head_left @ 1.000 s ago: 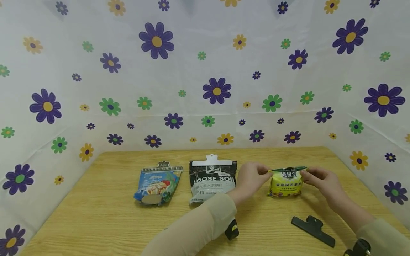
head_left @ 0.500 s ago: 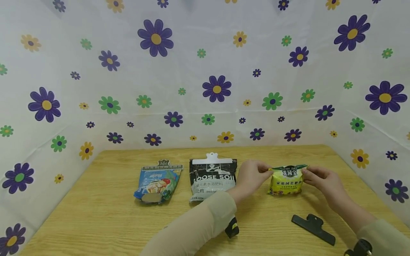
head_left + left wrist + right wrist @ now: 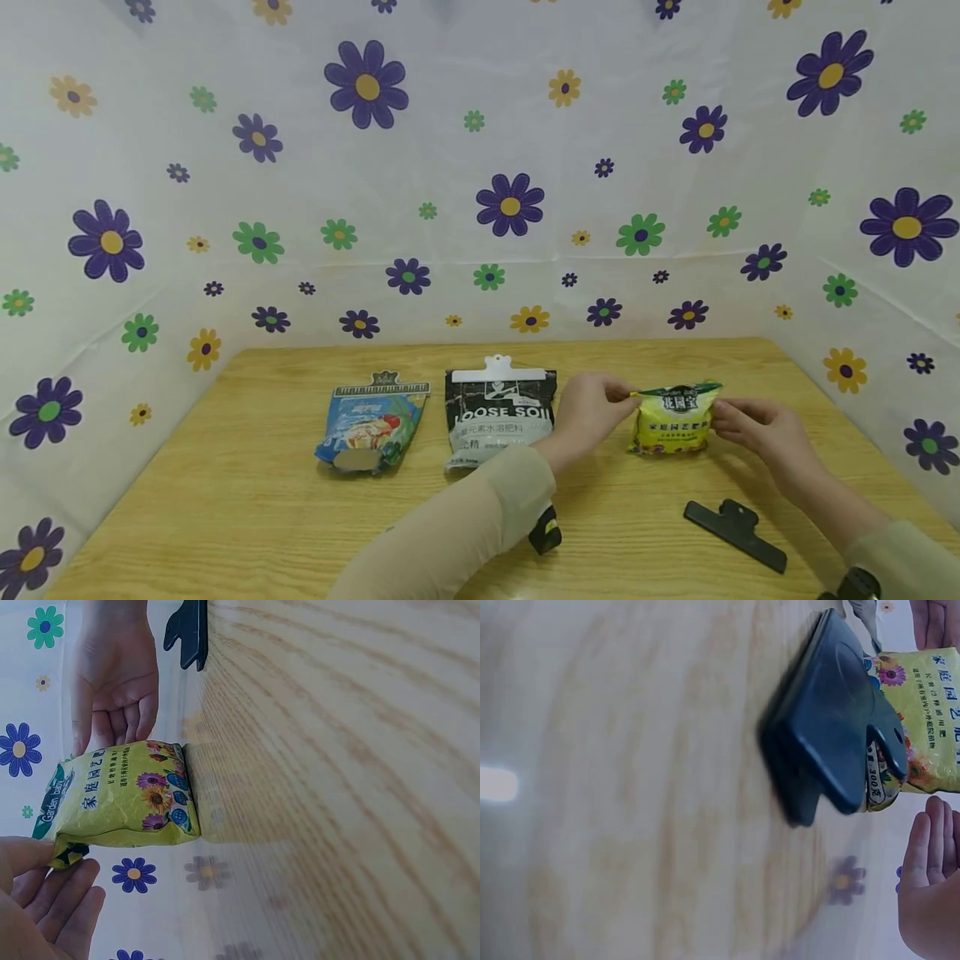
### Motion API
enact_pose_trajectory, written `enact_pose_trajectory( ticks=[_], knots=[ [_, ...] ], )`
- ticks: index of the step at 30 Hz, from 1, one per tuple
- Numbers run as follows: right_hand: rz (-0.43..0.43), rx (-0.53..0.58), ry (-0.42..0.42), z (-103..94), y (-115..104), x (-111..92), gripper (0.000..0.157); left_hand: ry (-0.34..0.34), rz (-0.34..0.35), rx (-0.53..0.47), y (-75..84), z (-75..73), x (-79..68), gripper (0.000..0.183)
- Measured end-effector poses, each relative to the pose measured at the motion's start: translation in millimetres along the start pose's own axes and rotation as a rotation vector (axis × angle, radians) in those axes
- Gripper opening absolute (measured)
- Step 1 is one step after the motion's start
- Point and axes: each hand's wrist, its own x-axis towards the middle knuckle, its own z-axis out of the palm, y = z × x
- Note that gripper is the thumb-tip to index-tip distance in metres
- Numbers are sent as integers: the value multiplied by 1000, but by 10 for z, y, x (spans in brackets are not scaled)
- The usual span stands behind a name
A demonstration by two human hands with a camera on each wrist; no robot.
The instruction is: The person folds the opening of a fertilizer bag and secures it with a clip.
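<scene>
A small yellow bag of garden fertilizer with a green top stands upright on the table's right side. My left hand pinches its upper left corner between thumb and fingers. At the upper right edge, my right hand holds the bag, thumb tip near the top; part of its grip is hidden behind the bag in the left wrist view. A black bag clip lies on the table in front of the bag. It looms large in the right wrist view, its dark body overlapping the bag's bottom.
A black and white soil bag with a white clip on its top stands left of my left hand. Farther left is a blue bag with a clip along its top. A flower-patterned cloth encloses the wooden table.
My right hand has slid slightly down the bag's right edge, leaving the upper right corner showing. The left hand keeps its pinch, and the clip stays put.
</scene>
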Motion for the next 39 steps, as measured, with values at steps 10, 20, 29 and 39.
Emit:
enact_pose_trajectory(
  ticks=[10,20,29,39],
  knots=[
    [42,26,-42,-17,6,-51,59,-6,4,-11,14,-14,14,13],
    [54,76,-84,-30,86,-88,60,-11,-2,-15,-27,11,11,13],
    [135,129,-123,-48,142,-117,64,-7,-14,-28,-27,2,-2,13],
    [153,80,-165,-82,158,-170,62,-5,-8,-25,-24,4,10,13]
  ],
)
